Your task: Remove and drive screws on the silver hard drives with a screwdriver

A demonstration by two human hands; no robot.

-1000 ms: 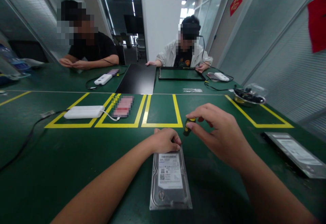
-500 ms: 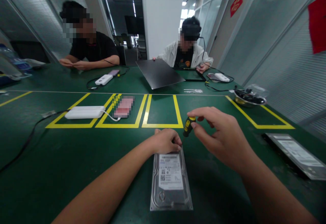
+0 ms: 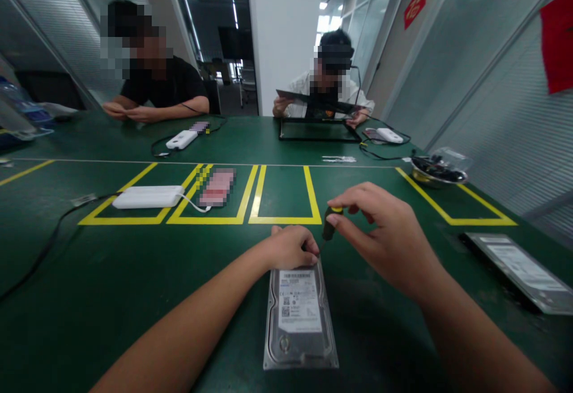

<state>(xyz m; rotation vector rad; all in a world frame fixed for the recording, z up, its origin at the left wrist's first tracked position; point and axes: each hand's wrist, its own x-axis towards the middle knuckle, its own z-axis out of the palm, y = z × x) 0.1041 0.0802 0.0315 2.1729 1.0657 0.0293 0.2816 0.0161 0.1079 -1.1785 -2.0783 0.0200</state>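
A silver hard drive (image 3: 308,345) with a white label lies flat on the green table in front of me. My left hand (image 3: 294,246) is closed over its far end, fingers curled near the far right corner. Between the thumb and fingers of my right hand (image 3: 376,217) is a small black-and-yellow screwdriver (image 3: 329,226). It tilts, with its thin shaft reaching down to the drive's far right corner beside my left fingertips. What the tip touches there is too small to make out.
A second hard drive (image 3: 521,271) lies at the right. Beyond the yellow tape frames stands a bowl of dark parts (image 3: 439,172). A white power bank (image 3: 148,197) is cabled to a phone (image 3: 217,187). Across the table, one person holds a dark panel (image 3: 313,101) above a black frame (image 3: 320,139).
The screwdriver has turned in my right fingers; its yellow marks no longer face me. My left hand and the drive stay put. The person opposite has raised the dark panel, now nearly edge-on.
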